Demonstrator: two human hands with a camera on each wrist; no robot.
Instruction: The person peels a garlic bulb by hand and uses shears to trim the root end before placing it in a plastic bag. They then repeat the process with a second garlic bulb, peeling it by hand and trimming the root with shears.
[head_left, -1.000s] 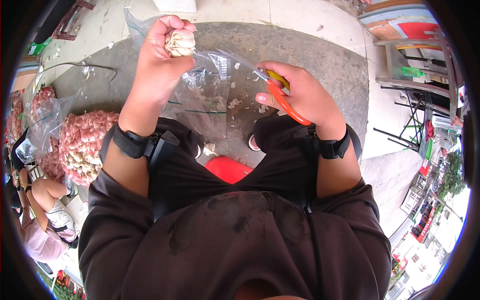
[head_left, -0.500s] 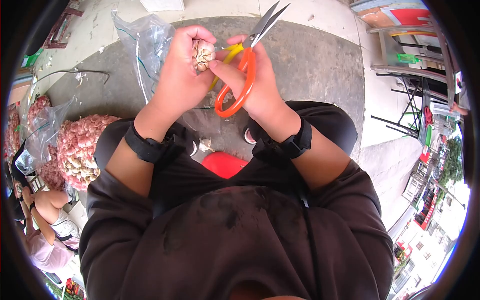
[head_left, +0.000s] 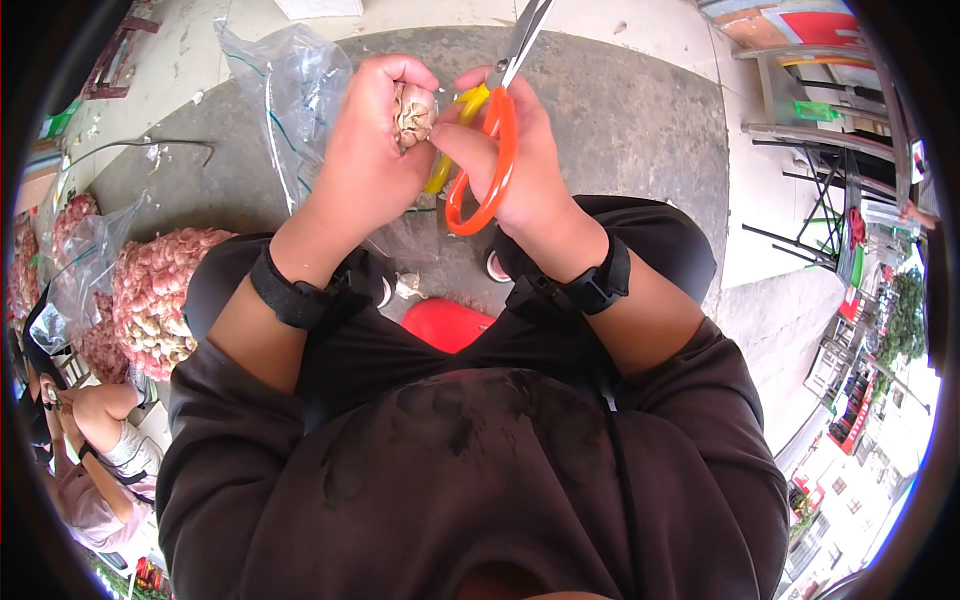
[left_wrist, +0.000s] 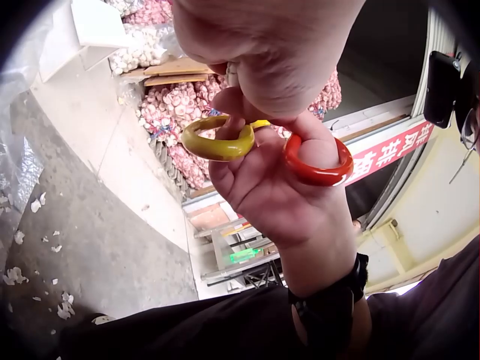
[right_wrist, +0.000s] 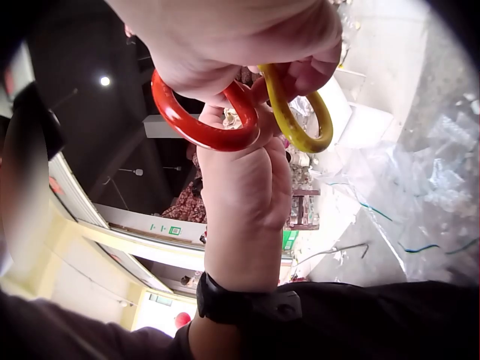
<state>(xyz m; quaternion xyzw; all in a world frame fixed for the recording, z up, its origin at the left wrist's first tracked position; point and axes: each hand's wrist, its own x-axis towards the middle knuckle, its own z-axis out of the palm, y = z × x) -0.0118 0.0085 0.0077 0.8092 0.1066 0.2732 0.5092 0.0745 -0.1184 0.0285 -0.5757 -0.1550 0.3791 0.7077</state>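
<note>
In the head view my left hand [head_left: 370, 145] grips a pale garlic bulb [head_left: 414, 115], its fingers and thumb curled round it. Close beside it, my right hand [head_left: 525, 165] holds scissors [head_left: 510, 150] with one orange and one yellow handle. The blades point up and away, slightly apart. My right thumb reaches the bulb's near side. The left wrist view shows the yellow handle loop [left_wrist: 217, 148] and the orange-red loop [left_wrist: 311, 176] on the right hand's fingers. In the right wrist view, the right hand and handles hide most of the bulb.
A clear plastic bag [head_left: 285, 85] lies on the concrete floor beyond the left hand. Mesh sacks of garlic [head_left: 160, 290] stand at the left, near another person [head_left: 110, 440]. Something red [head_left: 445, 325] shows between my legs. Garlic skins [left_wrist: 64, 307] litter the floor.
The right hand, with the scissors, came left to meet the bulb, and the blades swung to point away. The left hand shifted right and slightly down with the bulb. Since half a second ago, little moved.
</note>
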